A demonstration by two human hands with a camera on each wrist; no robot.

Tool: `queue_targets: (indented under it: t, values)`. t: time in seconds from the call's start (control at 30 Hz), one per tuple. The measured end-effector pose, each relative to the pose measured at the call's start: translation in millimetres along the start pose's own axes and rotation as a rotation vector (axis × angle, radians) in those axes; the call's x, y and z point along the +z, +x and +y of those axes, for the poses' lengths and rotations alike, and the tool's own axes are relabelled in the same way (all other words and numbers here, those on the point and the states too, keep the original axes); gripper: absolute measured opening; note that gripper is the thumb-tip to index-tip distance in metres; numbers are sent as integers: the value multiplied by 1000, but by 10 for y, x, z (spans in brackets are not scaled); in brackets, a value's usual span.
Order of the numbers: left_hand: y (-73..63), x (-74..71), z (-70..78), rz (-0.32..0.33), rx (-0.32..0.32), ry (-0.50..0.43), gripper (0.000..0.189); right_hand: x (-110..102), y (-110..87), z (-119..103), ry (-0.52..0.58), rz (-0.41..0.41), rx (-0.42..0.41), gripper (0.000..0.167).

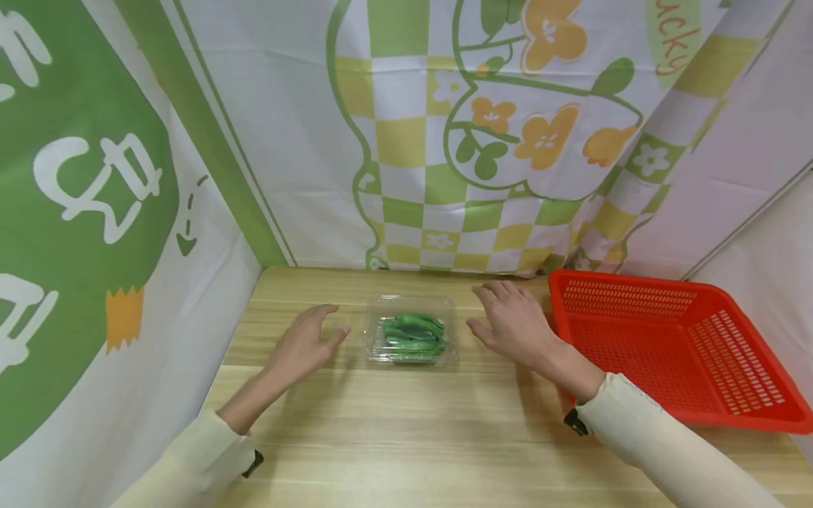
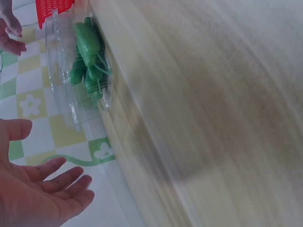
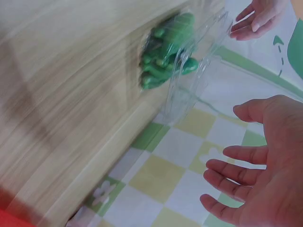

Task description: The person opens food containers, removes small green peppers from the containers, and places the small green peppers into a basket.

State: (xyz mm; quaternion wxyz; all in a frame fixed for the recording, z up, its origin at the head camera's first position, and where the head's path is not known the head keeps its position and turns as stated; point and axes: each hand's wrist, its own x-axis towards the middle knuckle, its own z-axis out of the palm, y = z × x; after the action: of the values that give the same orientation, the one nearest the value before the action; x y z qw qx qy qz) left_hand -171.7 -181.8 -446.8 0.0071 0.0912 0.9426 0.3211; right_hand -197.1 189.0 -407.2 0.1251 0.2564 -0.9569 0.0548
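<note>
A clear plastic box with its lid on sits on the wooden table, between the two hands. Inside it lie several long green peppers, also seen through the plastic in both wrist views. My left hand hovers just left of the box, thumb and fingers spread apart, holding nothing. On the box's other side, my right hand is held with its fingers extended and thumb apart, likewise holding nothing. A gap shows between each hand and the box.
A red perforated basket stands at the right end of the table, close by the right forearm. Behind the table hangs a checked, flowered cloth, and a green and white cloth borders the left.
</note>
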Motion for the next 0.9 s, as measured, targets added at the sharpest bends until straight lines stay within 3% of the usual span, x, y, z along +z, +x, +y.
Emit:
queue_targets:
  t: [0.23,0.4,0.53,0.7,0.9]
  values:
    - [-63,88,-67,-62,-56,-155,50,48,58,-260,-19,56,-141,44]
    - [-116,169,-72,-135,-150,-315,35,94,99,-476,-16,70,-234,38]
    - [-148,246,-69,-212,-248,-518,29,148,133,-622,-32,41,-286,36]
    - [-158,333,-79,-321,-323,-771,30,232,190,-770,-52,24,-362,35]
    - [-154,356,-138,-402,-341,-866,37,338,270,-885,-35,22,-427,32]
